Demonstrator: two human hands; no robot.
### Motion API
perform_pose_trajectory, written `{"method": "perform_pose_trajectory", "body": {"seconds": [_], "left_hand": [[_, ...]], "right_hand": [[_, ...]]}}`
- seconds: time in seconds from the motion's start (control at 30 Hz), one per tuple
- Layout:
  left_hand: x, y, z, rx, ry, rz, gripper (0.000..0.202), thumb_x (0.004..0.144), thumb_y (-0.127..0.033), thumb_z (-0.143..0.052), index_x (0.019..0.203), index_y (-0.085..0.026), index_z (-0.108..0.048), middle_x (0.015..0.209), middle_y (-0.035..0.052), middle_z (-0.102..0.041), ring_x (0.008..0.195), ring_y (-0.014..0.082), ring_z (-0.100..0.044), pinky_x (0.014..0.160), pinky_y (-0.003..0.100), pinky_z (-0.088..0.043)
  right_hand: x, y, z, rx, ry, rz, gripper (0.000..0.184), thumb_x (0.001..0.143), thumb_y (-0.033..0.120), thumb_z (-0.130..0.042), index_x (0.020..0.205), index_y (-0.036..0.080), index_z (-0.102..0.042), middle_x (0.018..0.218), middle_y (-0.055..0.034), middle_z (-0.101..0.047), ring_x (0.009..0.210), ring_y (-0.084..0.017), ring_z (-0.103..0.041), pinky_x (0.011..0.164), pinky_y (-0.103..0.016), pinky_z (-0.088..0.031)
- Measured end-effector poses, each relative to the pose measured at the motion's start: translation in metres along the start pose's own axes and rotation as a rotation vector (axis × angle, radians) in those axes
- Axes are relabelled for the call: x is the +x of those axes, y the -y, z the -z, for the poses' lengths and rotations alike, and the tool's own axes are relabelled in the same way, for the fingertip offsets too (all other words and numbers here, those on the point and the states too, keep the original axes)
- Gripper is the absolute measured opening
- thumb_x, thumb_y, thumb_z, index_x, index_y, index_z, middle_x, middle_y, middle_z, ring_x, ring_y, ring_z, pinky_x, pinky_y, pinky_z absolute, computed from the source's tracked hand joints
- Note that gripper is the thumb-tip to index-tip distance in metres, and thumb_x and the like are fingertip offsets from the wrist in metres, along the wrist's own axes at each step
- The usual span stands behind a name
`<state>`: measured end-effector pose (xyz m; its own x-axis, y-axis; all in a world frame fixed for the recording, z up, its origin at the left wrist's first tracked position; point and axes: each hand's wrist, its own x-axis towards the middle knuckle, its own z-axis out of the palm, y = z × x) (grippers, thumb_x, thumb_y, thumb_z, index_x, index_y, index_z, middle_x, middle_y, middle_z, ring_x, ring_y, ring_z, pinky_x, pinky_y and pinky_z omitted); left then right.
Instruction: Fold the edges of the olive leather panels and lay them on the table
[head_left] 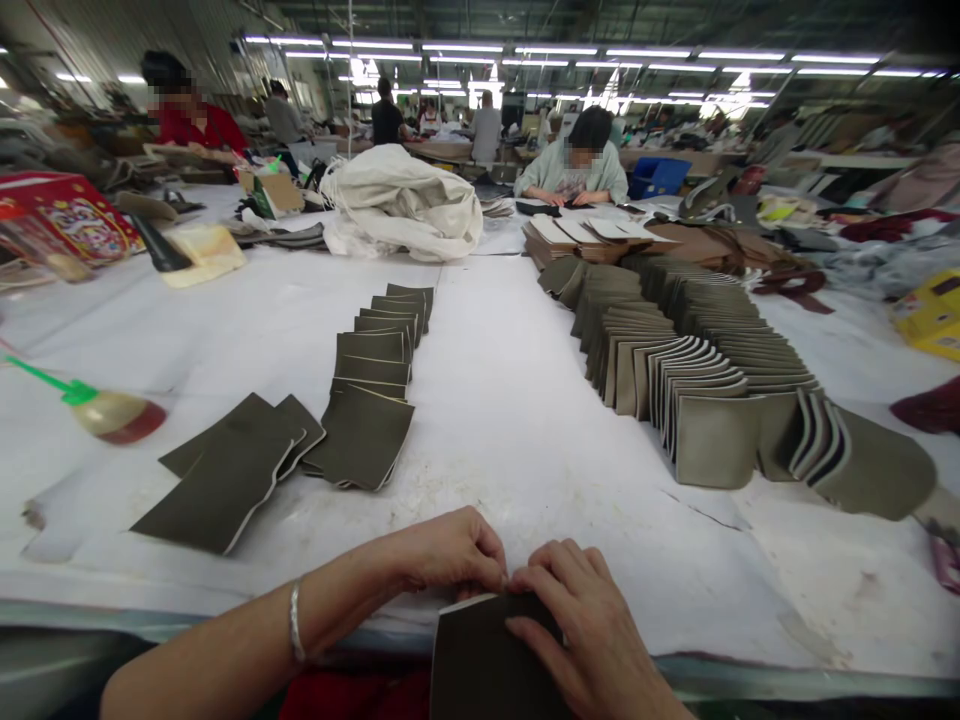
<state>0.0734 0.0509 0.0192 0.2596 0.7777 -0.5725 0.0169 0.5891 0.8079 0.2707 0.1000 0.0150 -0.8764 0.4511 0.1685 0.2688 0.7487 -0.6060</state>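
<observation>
A dark olive panel (487, 660) with a pale edge, like leather or padded fabric, hangs at the table's front edge below my hands. My right hand (574, 610) is closed on its top right part, thumb on the near face and fingers over the upper edge. At the panel's top edge, my left hand (461, 555) is pinched, its fingertips meeting those of the right. What the left fingers hold is hidden. Left of my hands lie several loose olive panels (232, 480), beside an overlapping row of similar pieces (367, 430).
Long rows of standing olive panels (712, 440) fill the right side. A squeeze bottle (112, 415) with a green nozzle lies at the left. Farther back are a white cloth bundle (405, 205), stacked brown boards (592, 235) and a seated person (577, 170) across the white table (510, 400).
</observation>
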Motion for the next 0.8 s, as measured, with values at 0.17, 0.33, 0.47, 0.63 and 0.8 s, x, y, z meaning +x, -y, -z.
{"method": "perform_pose_trajectory", "body": {"seconds": [0.17,0.33,0.47,0.63,0.8], "left_hand": [[-0.003,0.005,-0.006,0.061,-0.058,-0.016,0.015,0.06,-0.029,-0.062,0.058,-0.014,-0.058,0.044,-0.0066,-0.043,0.046,0.0079,-0.036,0.045,0.022,-0.025],[-0.003,0.009,-0.012,0.181,-0.046,-0.09,0.008,0.06,-0.021,-0.055,0.057,-0.014,-0.055,0.048,-0.0078,-0.034,0.05,0.0069,-0.027,0.045,0.022,-0.018],[-0.004,0.009,-0.013,0.233,-0.028,-0.122,0.007,0.062,-0.019,-0.055,0.057,-0.014,-0.054,0.05,-0.0075,-0.034,0.052,0.0073,-0.028,0.046,0.022,-0.02],[-0.007,0.007,-0.015,0.425,-0.01,-0.192,0.011,0.068,-0.021,-0.055,0.06,-0.015,-0.056,0.051,-0.0073,-0.033,0.053,0.0078,-0.031,0.048,0.021,-0.021],[-0.004,-0.011,-0.005,0.848,-0.16,-0.285,0.011,0.069,-0.012,-0.051,0.061,-0.015,-0.058,0.052,-0.0058,-0.039,0.053,0.0087,-0.034,0.051,0.021,-0.023]], "right_hand": [[-0.005,-0.001,-0.01,-0.111,-0.071,0.087,0.011,0.084,0.012,-0.061,0.091,0.02,-0.059,0.084,-0.0018,-0.057,0.078,-0.02,-0.045,0.07,-0.034,-0.026],[-0.008,0.001,-0.014,-0.107,-0.092,0.13,0.01,0.082,0.013,-0.063,0.08,0.019,-0.056,0.078,-0.0008,-0.054,0.074,-0.019,-0.043,0.067,-0.034,-0.025],[-0.006,0.001,-0.008,-0.041,-0.036,0.105,0.015,0.08,0.011,-0.067,0.081,0.02,-0.055,0.081,-0.0001,-0.056,0.077,-0.019,-0.045,0.068,-0.034,-0.025],[0.001,0.001,0.002,0.031,0.111,0.015,0.021,0.076,0.009,-0.071,0.081,0.021,-0.056,0.092,-0.0001,-0.058,0.088,-0.021,-0.047,0.075,-0.035,-0.031],[0.001,0.012,0.012,0.012,0.146,0.073,0.015,0.079,0.012,-0.065,0.077,0.021,-0.053,0.089,-0.0027,-0.057,0.089,-0.022,-0.049,0.08,-0.039,-0.038]]}}
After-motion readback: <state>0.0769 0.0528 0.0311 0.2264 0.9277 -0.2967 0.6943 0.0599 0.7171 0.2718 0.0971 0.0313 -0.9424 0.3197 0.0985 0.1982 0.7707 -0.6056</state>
